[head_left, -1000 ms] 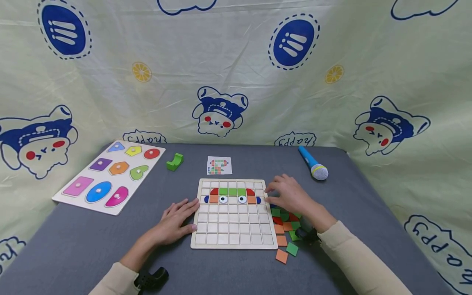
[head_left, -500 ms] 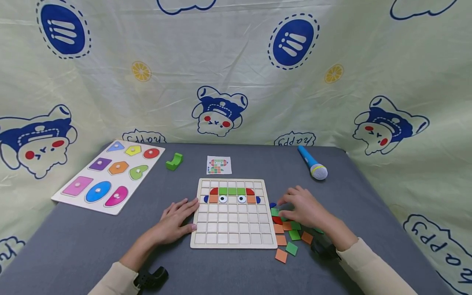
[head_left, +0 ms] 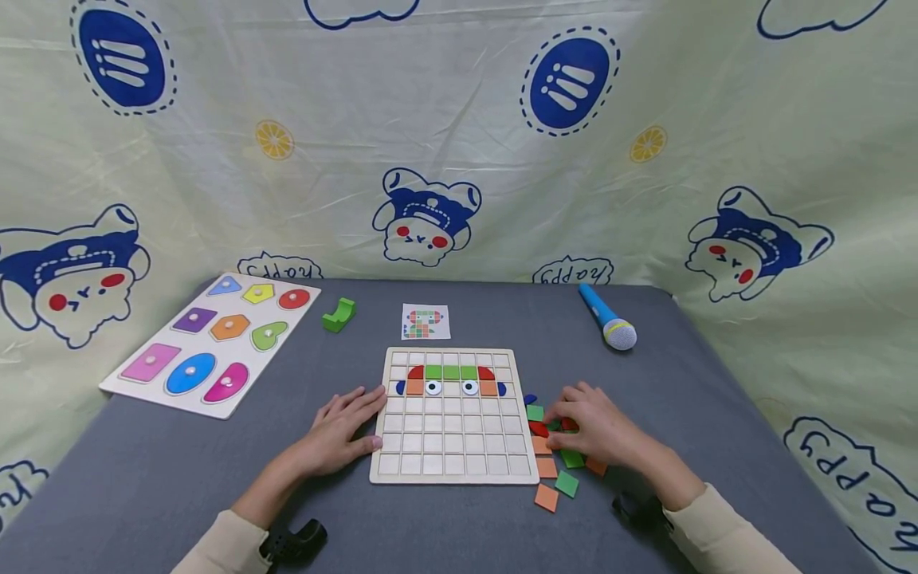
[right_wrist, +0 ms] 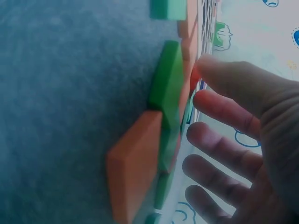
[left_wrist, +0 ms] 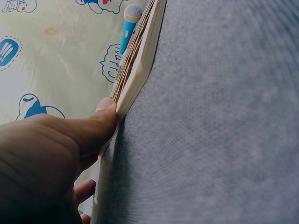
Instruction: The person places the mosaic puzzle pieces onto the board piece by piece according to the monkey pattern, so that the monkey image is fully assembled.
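Observation:
A pale wooden grid board [head_left: 453, 465] lies flat in the middle of the table in the head view. Two of its rows bear red, green, orange and blue pieces and a pair of eye tiles [head_left: 433, 387]. My left hand [head_left: 344, 429] rests at the board's left edge, fingers stretched, thumb [left_wrist: 100, 123] along the rim. Right of the board is a pile of loose coloured tiles [head_left: 547, 468]. Over it my right hand [head_left: 598, 426] reaches down, partly covering it, with thumb and fingers apart. A red piece [right_wrist: 194, 77] shows close by the thumb tip.
A small pattern card [head_left: 426, 322] lies behind the board. To the left are a shape puzzle board [head_left: 172, 339] and a green curved block [head_left: 340, 315]. A blue toy microphone [head_left: 605, 312] lies at the back right.
My right hand has moved from the board's right edge, rightward and toward me, down over the loose tiles. My left hand stays at the board's left edge.

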{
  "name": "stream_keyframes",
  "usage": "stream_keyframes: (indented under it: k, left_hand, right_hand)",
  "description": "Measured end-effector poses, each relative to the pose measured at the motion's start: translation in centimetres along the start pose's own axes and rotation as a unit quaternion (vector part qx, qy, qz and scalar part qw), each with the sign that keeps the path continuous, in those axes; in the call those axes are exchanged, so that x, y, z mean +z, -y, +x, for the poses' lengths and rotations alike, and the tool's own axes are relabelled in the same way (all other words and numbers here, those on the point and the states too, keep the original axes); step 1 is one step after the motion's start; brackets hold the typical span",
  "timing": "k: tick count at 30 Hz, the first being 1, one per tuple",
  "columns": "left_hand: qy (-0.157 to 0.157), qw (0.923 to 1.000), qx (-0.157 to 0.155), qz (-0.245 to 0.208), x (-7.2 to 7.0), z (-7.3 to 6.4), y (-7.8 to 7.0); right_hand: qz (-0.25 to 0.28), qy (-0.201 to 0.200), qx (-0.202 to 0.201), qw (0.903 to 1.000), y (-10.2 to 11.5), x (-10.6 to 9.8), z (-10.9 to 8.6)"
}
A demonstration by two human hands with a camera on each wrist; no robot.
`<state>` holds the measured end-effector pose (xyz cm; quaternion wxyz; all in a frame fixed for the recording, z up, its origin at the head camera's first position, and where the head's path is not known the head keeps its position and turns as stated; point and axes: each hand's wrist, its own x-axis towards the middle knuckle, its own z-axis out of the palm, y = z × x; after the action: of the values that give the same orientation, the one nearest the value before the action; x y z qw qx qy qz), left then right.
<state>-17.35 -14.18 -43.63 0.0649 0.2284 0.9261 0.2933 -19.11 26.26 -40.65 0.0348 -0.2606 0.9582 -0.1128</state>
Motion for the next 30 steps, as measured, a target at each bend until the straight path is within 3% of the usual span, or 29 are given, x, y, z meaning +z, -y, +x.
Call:
stream_keyframes:
  k: [11, 30]
  left_hand:
    - [-0.001, 1.0, -0.002, -0.003, -0.01, 0.08, 0.1]
    - [0.001, 1.0, -0.001, -0.002, 0.09, 0.1, 0.25]
  right_hand:
    - [0.007, -0.01, -0.017, 0.9998, 0.09, 0.31, -0.31]
    - [-0.002, 0.009, 0.002, 1.0, 0.26, 0.32, 0.28]
